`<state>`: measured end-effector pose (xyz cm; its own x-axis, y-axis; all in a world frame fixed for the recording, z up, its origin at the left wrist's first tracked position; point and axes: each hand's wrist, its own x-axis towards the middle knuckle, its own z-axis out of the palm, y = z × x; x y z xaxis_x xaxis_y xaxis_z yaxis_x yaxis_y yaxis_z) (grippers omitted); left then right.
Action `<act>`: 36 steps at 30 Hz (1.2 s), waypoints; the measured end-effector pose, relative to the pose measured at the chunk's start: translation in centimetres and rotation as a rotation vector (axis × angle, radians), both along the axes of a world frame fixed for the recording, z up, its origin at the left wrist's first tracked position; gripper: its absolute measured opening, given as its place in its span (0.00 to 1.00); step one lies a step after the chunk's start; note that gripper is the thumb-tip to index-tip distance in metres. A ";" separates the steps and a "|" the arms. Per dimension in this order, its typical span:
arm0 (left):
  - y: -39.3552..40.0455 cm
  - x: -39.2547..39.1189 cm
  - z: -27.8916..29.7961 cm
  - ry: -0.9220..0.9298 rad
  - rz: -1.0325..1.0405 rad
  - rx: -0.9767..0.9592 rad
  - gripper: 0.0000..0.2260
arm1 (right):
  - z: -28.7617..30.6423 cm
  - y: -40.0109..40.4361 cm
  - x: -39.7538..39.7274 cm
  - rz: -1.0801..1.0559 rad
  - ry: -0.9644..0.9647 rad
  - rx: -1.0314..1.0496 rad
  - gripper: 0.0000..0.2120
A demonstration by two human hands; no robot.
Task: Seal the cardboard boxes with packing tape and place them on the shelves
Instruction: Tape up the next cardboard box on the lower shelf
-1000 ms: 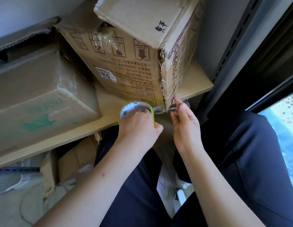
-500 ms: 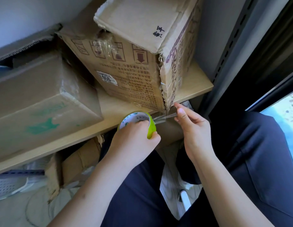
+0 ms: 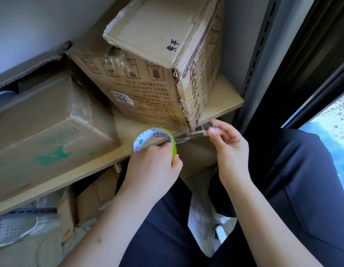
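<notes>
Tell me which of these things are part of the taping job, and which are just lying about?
In use: tape roll in the left hand; clear tape strip pinched by the right hand; torn printed box; shelf.

Lying about: green-marked box; perforated white basket.

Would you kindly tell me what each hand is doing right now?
Left hand: grips the green-edged roll of clear packing tape.
Right hand: pinches the free end of the clear tape strip.
</notes>
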<state>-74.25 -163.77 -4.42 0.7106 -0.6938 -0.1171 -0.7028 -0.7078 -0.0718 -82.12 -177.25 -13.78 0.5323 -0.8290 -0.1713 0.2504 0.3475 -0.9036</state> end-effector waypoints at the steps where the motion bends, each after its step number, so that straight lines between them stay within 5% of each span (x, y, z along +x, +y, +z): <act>1: 0.1 0.0 -0.1 -0.002 0.008 -0.002 0.11 | 0.0 0.1 0.0 -0.002 0.008 -0.023 0.09; 10: -1.5 1.0 -1.0 -0.012 0.026 0.019 0.11 | -0.5 -0.7 2.3 -0.067 0.045 0.021 0.05; 13: -2.1 1.6 -1.5 -0.018 0.034 0.018 0.11 | -0.5 -0.9 3.5 -0.074 0.159 -0.134 0.04; 17: -2.8 2.8 -1.9 -0.011 0.029 0.035 0.12 | -0.2 -1.9 4.6 -0.111 0.587 -0.470 0.27; 19: -3.0 3.4 -2.1 -0.007 0.025 0.056 0.14 | 0.0 -2.3 4.1 -0.133 0.726 -0.530 0.30; 23: -3.2 4.0 -2.2 0.028 0.012 0.081 0.14 | 0.8 0.2 2.5 -0.087 0.655 -0.806 0.17; 27: -3.0 4.3 -2.1 0.021 -0.023 0.112 0.12 | 0.1 1.4 3.7 0.136 0.661 -0.997 0.21; 36: -2.7 4.4 -2.2 0.012 -0.061 0.141 0.16 | -0.7 -0.6 5.3 0.108 0.657 -1.232 0.19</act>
<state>-69.84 -166.45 -6.58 0.6657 -0.7115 -0.2251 -0.7455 -0.6473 -0.1587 -76.87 -177.81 -14.50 0.7102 -0.5875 0.3878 -0.3091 -0.7552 -0.5781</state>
